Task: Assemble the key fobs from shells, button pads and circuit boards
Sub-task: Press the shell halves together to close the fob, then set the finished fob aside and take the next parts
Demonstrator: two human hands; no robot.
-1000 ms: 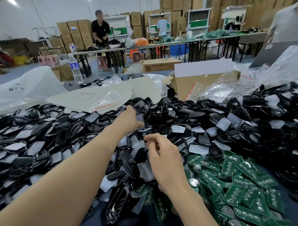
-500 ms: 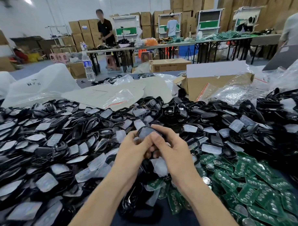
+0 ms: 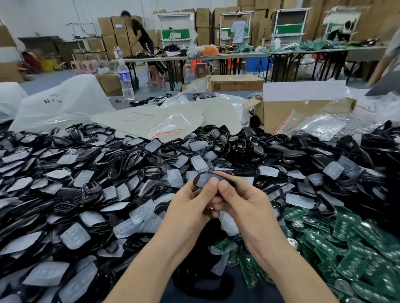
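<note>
Shell [image 3: 202,179], perhaps padded, half hidden by thumbs [image 3: 224,189].

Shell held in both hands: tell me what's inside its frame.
A pale grey button pad fills the black shell. The left hand and right hand press thumbs on its near end, covering that part; anything beneath the pad is hidden.

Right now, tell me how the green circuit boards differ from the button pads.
The circuit boards are green; the button pads are translucent white. The circuit boards cluster at the right; the button pads lie scattered among black shells. Both lie loose in heaps.
</note>
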